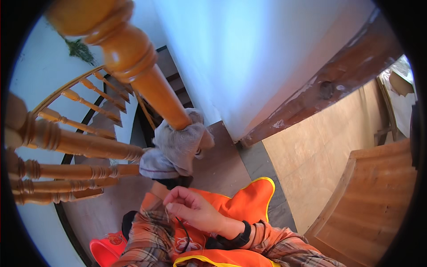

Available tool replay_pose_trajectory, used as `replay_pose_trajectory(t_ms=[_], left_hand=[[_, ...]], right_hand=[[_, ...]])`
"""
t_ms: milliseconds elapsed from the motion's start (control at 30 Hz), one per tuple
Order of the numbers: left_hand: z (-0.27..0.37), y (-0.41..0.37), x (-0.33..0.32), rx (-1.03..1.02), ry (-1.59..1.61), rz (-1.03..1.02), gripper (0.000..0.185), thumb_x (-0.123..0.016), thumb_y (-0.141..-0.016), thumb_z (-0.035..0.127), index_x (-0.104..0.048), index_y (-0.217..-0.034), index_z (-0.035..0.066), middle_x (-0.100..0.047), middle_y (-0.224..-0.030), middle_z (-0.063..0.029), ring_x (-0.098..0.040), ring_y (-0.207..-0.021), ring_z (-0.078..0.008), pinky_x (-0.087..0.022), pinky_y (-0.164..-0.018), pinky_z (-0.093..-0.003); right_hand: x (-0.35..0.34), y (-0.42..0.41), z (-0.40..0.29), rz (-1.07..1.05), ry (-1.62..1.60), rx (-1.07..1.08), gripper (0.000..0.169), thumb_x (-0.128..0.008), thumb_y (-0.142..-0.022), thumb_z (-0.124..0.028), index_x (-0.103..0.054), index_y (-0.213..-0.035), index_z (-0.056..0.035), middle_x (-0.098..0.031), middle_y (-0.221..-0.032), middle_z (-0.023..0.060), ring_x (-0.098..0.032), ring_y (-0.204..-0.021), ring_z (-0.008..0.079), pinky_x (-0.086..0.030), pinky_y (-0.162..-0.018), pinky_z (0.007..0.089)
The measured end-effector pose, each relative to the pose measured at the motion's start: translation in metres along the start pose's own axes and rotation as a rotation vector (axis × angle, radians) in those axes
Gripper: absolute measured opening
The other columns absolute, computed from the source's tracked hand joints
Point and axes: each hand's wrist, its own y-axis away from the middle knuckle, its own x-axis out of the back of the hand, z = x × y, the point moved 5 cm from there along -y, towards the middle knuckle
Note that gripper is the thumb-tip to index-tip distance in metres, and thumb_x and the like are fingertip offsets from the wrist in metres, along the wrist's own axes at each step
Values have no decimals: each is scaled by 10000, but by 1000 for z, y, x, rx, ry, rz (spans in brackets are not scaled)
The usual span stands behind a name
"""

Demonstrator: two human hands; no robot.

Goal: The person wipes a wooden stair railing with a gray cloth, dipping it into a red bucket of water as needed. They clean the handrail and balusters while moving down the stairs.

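A grey cloth (175, 143) is bunched around the lower part of a turned wooden newel post (160, 95). My left hand (206, 139) grips the cloth against the post. Most of that hand is hidden by the fabric, with only some fingers showing on the right side. Nearer to me, my right hand (195, 208) is held over my lap, thumb and fingertips pinched together. A thin pale strand (167, 215) hangs from the pinch. Below it, a black cord (186, 232) lies over an orange apron (247, 200) with yellow edging.
Turned wooden balusters (86, 142) stand at left, beside descending stairs (175, 78). A red plastic bucket (106, 248) is at lower left. To the right are a white wall (230, 60), a worn wooden beam (320, 90) and a wooden panel (367, 200).
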Motion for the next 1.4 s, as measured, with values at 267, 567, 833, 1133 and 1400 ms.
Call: replay_pose_trajectory(t_ms=[267,567,833,1133,1400], left_hand=[[-1,11,2,-15,-290,34,170,-613,-784,242,-574,-907,131,-552,-904,5,-556,-848,-161,-461,-731,-287],[-16,65,-64,-325,-2573,-140,190,-592,-798,221,-561,-958,122,-558,-945,-9,-556,-875,-174,-459,-758,-298],[-20,83,-72,-295,-2967,-271,213,-573,-811,201,-550,-1004,114,-563,-981,-22,-556,-899,-186,-457,-783,-308],[-52,86,-40,77,-2325,-23,452,-582,-835,224,-423,-1240,102,-500,-1165,-101,-507,-1064,-213,-417,-916,-333],[-14,139,61,-237,-2224,252,646,-585,-814,31,-282,-1379,110,-436,-1265,-76,-501,-1041,-231,-403,-936,-341]], right_hand=[[-6,-20,-17,-16,8,78,124,-526,-915,-111,-499,-1022,-52,-526,-872,-37,-481,-787,6,-393,-678,156],[-12,-8,-4,100,248,217,83,-532,-896,-99,-525,-959,-45,-491,-788,-56,-467,-724,3,-382,-622,160],[50,23,-64,298,424,265,244,-592,-864,-128,-486,-1075,-68,-507,-838,-31,-457,-750,34,-393,-649,187],[106,-4,-52,63,735,292,818,-705,-738,-81,-218,-1395,-117,-431,-1305,120,-435,-1193,211,-391,-974,351],[159,5,-75,482,85,306,403,-511,-793,22,-479,-1189,-47,-570,-1103,92,-563,-1014,214,-466,-884,344]])
